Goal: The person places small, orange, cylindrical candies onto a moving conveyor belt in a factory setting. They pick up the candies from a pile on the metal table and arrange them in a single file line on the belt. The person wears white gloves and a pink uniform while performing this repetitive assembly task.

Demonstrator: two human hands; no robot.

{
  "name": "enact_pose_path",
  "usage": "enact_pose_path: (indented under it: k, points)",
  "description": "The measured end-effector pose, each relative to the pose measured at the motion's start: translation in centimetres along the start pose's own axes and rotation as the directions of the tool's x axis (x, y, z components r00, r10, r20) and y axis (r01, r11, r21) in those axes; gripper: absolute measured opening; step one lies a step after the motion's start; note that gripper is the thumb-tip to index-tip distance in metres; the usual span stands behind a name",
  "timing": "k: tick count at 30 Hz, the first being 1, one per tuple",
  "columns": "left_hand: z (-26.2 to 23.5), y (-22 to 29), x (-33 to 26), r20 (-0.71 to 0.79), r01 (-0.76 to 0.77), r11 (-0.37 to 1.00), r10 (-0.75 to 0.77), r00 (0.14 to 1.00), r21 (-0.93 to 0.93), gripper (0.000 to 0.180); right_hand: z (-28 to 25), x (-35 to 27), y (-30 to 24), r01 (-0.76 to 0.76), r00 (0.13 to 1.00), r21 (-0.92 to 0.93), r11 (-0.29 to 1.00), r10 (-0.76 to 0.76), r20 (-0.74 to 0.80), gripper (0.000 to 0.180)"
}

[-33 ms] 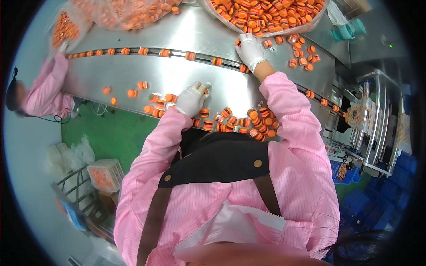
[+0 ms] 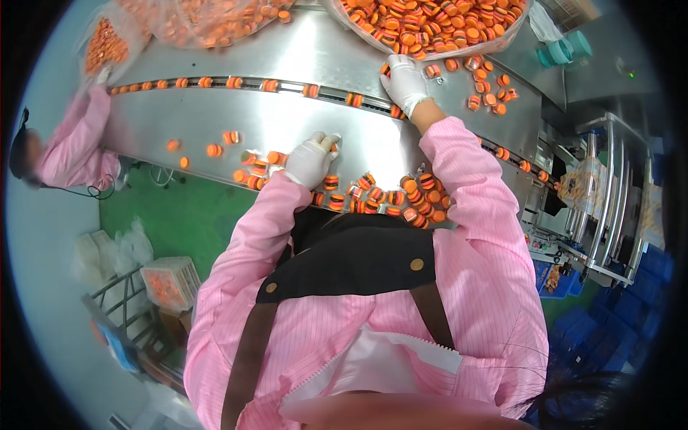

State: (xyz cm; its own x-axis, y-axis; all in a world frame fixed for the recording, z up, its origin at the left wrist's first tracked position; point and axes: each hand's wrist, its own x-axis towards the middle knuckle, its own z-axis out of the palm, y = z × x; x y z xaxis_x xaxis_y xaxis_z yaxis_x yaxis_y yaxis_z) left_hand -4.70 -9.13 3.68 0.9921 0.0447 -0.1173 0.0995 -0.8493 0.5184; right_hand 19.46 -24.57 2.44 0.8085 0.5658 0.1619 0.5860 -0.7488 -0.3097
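Note:
Small round orange-and-dark pieces lie on a curved steel table (image 2: 215, 115). My left hand (image 2: 309, 161), in a white glove, is curled on a few orange pieces (image 2: 331, 143) near the table's front edge. A loose heap of the same pieces (image 2: 380, 197) lies just right of it. My right hand (image 2: 405, 82), also gloved, reaches to the narrow track (image 2: 272, 84) where pieces ride in single file. Its fingertips pinch one orange piece (image 2: 387, 69). Beyond it a clear bag (image 2: 437, 25) holds a big pile of pieces.
A co-worker in a pink coat (image 2: 72, 150) works at the table's left end by another bag of pieces (image 2: 107, 43). A white crate (image 2: 168, 279) sits on a rack over the green floor. Steel machinery (image 2: 602, 201) and blue crates (image 2: 645, 301) stand at the right.

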Motion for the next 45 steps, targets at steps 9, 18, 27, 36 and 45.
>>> enact_pose_path:
  k: [9, 18, 27, 36, 45]
  points:
    - [-0.1, 0.0, -0.1, 0.0, 0.017, 1.0, -0.017, 1.0, 0.01, 0.028, -6.7, -9.8, 3.9, 0.019, 1.0, 0.473, 0.881, -0.009, -0.025, 0.046]
    - [0.4, 0.0, -0.1, -0.044, -0.011, 1.0, 0.011, 0.999, 0.009, 0.028, -8.2, -27.2, 12.0, -0.306, 0.887, 0.742, 0.597, 0.462, -0.006, 0.04]
    - [1.6, 0.6, 0.9, -0.154, -0.018, 1.0, 0.016, 0.988, -0.014, 0.027, -4.2, -27.8, 6.7, -0.154, 0.807, 0.937, 0.312, 0.587, -0.063, 0.045]
    - [2.9, 2.8, 4.0, -0.286, -0.031, 0.996, 0.006, 0.958, -0.082, 0.027, -2.4, -25.5, 5.3, -0.121, 0.886, 0.932, 0.342, 0.46, -0.054, 0.047]
    - [0.7, 1.6, 3.1, -0.493, -0.2, 0.964, 0.091, 0.865, -0.174, 0.032, -3.5, -23.7, 4.3, -0.065, 0.946, 0.893, 0.445, 0.312, -0.087, 0.049]
